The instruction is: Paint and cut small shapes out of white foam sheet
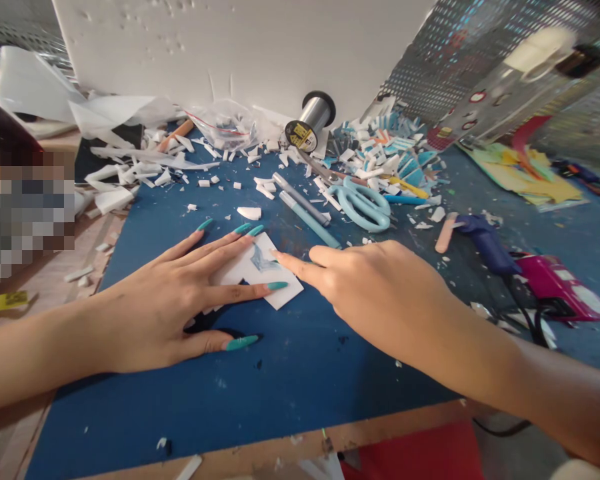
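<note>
My left hand (165, 303) lies flat with its fingers spread, pressing a small white foam piece (265, 270) onto the blue mat (280, 373). The piece carries a blue-grey painted mark near its middle. My right hand (375, 287) comes in from the right with its index finger stretched out, the tip touching the white piece beside the painted mark. Its other fingers are curled under. Neither hand holds a tool.
Light blue scissors (363, 203), two pens (305, 210), a spool of silver wire (310, 123) and several white and blue foam scraps (380, 153) lie beyond the hands. A glue gun (485, 243) and pink object (560, 287) sit right. A white foam board (240, 47) stands behind.
</note>
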Demonstrator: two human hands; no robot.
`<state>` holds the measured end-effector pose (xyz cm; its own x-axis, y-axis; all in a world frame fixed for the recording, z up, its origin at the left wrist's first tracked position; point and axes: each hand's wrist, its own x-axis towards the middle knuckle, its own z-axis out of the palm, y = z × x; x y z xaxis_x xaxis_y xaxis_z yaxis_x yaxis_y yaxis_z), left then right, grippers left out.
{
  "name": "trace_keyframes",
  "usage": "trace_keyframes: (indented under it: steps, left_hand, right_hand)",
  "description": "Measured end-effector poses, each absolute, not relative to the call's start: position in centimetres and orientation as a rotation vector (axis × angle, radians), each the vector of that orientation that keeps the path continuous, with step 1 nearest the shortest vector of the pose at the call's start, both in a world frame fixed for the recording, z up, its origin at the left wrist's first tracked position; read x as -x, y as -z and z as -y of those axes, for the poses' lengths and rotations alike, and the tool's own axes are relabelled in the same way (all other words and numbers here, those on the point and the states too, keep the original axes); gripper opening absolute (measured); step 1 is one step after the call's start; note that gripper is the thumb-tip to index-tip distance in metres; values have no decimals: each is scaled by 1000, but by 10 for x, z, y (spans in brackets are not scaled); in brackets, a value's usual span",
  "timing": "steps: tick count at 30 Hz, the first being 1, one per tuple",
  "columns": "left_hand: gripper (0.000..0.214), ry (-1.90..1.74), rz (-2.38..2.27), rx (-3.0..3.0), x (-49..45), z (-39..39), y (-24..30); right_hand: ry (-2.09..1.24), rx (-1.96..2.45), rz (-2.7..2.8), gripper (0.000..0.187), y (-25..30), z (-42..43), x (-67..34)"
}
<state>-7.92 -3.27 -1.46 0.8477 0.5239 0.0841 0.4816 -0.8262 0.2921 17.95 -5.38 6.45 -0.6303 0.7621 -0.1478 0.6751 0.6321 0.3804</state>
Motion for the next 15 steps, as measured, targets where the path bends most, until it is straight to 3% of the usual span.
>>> trace_keyframes:
  steps: [15]
  left_hand:
    - [67,-243,-781,-2781,75,44,15]
  right_hand:
    - [-405,-1172,-2523,57,-69,53,-175]
